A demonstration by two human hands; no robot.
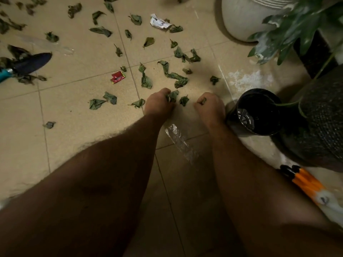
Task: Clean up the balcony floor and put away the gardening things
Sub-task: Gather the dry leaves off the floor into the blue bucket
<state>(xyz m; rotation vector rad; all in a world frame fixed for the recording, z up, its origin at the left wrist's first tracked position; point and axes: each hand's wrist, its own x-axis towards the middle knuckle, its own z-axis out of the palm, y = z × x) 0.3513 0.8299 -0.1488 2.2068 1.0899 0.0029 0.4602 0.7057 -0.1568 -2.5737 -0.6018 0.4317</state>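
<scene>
- Closest in: strip of clear plastic film (177, 140) lying on the tile between the two forearms, behind both hands; worth picking up once the fists are emptied.
- Left hand (158, 103) curled into a fist round a bunch of dry leaves (172, 95), tips sticking out past the knuckles toward the right hand.
- Right hand (208, 104) likewise curled, pinching a small leaf (202, 100) at the finger ends.
- One loose leaf (184, 100) lying on the floor in the gap between the two hands; easy to take next.
- Best handling, as a judgement: gather until the fists are full, keep the grip closed so crumbling bits stay in, then drop the lot into a container.
- Just right of the right hand: black plastic pot (257, 112), open and seemingly unfilled, a possible drop spot; dark woven planter (319, 115) beyond it, plant stems hanging over, likely to snag an arm.
- Right of the right forearm: orange-and-black bristles (304, 178), perhaps a broom.
- Ahead of both hands: long twisted leaf (174, 76), many more scattered across the tiled floor (74, 112).
- Left and ahead of the left hand: red wrapper (117, 77); farther left, trowel (26, 66) with teal handle, lying on leaves, not yet put away.
- Farthest ahead: crumpled white paper (159, 23) and white pot (245, 17).
</scene>
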